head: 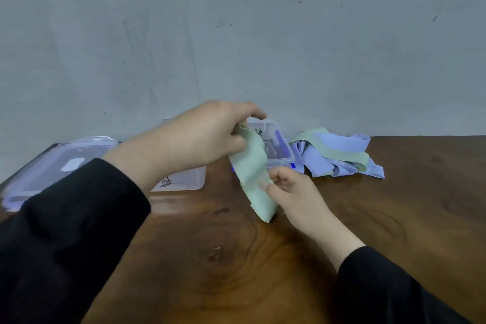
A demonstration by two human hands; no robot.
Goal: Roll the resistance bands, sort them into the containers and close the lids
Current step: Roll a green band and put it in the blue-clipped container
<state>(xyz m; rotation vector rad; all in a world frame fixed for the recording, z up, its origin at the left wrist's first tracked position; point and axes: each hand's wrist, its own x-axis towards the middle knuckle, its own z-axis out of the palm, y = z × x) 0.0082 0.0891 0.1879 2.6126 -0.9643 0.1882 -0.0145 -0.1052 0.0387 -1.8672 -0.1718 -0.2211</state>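
Right now both hands hold one pale green band above the middle of the wooden table (394,218). The left hand (202,137) pinches the upper end of the green band (251,168) between thumb and curled fingers, while the right hand (292,192) pinches its lower part, thumb on the front. The band hangs slanted between them, folded flat, its lower end just over the wood.

Behind the hands, near the far edge, stands an open clear container (278,150) with dark handwriting on it. A second clear container (184,181), also marked with handwriting, sits to its left, partly hidden by the left wrist. A clear lid (60,163) lies towards the far left corner. To the right of the open container, a loose heap of bands (339,155), lavender with one pale green, rests against the far edge.
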